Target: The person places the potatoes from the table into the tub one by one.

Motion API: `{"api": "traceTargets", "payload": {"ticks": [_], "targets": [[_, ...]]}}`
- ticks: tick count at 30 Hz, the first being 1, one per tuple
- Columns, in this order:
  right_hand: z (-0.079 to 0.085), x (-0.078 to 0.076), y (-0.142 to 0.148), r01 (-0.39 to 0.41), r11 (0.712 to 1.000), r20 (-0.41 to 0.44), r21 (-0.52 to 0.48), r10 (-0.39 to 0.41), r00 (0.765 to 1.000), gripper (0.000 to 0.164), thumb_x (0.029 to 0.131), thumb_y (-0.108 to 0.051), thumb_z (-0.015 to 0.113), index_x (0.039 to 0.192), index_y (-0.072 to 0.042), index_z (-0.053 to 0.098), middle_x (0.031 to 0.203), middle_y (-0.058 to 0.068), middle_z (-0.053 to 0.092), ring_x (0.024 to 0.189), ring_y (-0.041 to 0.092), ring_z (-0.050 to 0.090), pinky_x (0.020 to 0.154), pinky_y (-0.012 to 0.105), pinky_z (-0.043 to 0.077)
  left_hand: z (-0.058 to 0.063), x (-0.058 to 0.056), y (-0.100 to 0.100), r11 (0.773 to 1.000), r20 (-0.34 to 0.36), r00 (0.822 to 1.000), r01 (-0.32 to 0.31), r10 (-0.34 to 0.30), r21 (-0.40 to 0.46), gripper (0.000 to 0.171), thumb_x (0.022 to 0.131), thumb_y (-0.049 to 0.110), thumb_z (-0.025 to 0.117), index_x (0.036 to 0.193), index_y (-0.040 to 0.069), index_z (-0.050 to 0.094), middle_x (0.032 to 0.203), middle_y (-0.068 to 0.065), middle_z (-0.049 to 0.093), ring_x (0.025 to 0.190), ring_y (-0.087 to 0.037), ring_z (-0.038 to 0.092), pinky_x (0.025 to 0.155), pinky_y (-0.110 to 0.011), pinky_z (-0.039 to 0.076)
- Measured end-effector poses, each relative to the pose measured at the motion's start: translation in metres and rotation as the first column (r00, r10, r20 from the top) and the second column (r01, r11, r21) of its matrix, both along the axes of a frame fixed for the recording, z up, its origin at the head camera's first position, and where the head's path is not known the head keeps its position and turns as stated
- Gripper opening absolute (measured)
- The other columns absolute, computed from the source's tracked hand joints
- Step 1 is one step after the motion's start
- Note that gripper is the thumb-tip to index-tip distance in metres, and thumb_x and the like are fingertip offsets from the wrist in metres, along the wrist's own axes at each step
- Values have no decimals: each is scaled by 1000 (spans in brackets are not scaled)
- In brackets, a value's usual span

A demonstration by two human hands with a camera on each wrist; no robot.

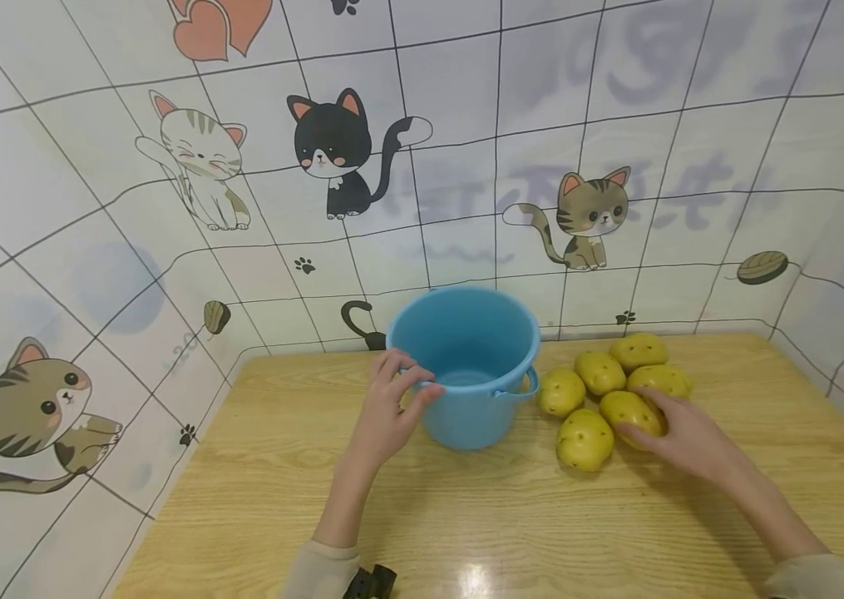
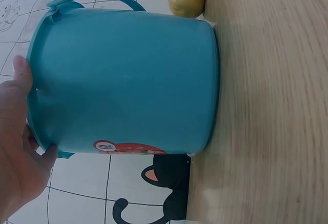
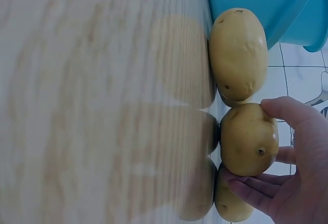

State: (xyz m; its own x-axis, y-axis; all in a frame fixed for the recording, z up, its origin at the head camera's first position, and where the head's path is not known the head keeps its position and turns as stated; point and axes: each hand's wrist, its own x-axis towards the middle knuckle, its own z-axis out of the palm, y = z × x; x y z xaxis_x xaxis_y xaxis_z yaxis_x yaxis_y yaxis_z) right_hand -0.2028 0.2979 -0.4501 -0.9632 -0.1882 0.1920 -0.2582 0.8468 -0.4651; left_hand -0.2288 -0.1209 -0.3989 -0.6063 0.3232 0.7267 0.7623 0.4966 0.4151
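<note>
A light-blue plastic bucket (image 1: 470, 416) stands upright on the table, its mouth facing up and no contents visible inside. My left hand (image 1: 394, 408) holds its near-left rim; in the left wrist view the hand (image 2: 20, 137) is at the rim, beside the bucket's wall (image 2: 128, 80). To the bucket's right lie several yellow potatoes (image 1: 584, 439) in a loose cluster. With thumb and fingers on opposite sides, my right hand (image 1: 691, 437) grips one potato (image 1: 627, 418) at the cluster's near right. In the right wrist view that potato (image 3: 248, 139) sits between thumb and fingers, beside another potato (image 3: 239, 55).
The wooden table (image 1: 481, 524) meets a tiled-pattern wall (image 1: 459, 241) with cat drawings close behind the bucket. Side walls rise at left and right. The bucket's handle (image 1: 530, 387) hangs on its right side, close to the nearest potato (image 1: 560, 392).
</note>
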Motion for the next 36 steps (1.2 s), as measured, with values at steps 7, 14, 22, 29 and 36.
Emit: {"api": "traceTargets", "payload": {"ticks": [7,14,22,29,36], "targets": [[10,3,5,21,999,-17,-49,-22,1000,78,96,-44,68,142,13,43,129,42,52,115,59,52,92,69,42,6,4,0,1000,58,998,16,-15,-12,41,98,48,56,90,11,71,96,-3,53,115,-30,42,101,-53,35],[22,0,3,27,998,-80,-58,-31,996,74,94,-41,71,141,12,46,119,38,60,98,44,63,75,50,51,6,3,0,1000,45,999,12,-11,-26,45,98,51,52,89,12,70,94,-2,54,113,-30,44,101,-52,36],[40,3,-6,25,993,-143,-116,-41,989,72,95,-38,71,144,9,45,130,40,52,109,54,57,83,66,48,5,2,1,1000,31,1000,3,-2,-29,51,98,57,46,88,12,69,93,-1,54,114,-31,43,101,-53,35],[59,2,-17,27,991,-181,-128,-50,982,70,95,-40,71,146,2,47,119,27,61,95,37,62,68,38,51,6,1,2,1000,26,1000,8,-7,-27,52,98,57,46,87,11,68,92,-2,54,111,-30,43,100,-52,34],[78,-1,-34,41,991,-178,-125,-63,982,72,95,-44,70,147,-1,46,113,22,64,95,34,62,65,37,46,6,0,1,1000,22,1000,21,-21,-13,50,97,55,49,86,10,68,90,-3,54,111,-31,44,98,-52,35]]}}
